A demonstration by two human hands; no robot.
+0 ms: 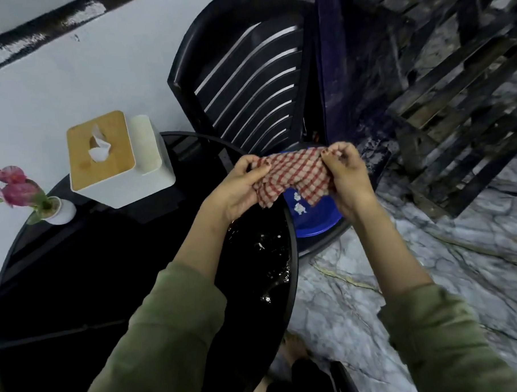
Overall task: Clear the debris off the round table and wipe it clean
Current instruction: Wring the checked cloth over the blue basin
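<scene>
Both hands hold a red-and-white checked cloth [295,176] stretched between them, above the right edge of the round black table [106,276]. My left hand [240,186] grips its left side and my right hand [346,174] pinches its right corner. Under the cloth, a blue bin [311,214] with small white scraps inside stands on the seat of a chair. White crumbs and wet glints [265,249] lie on the tabletop close to its right rim, below my left wrist.
A white tissue box with a wooden lid [107,161] and a small white vase with pink flowers [56,209] stand at the table's far left side. A black slatted plastic chair [246,86] sits behind the table. Marble floor [402,263] stretches to the right, with a dark wooden frame [455,113] beyond it.
</scene>
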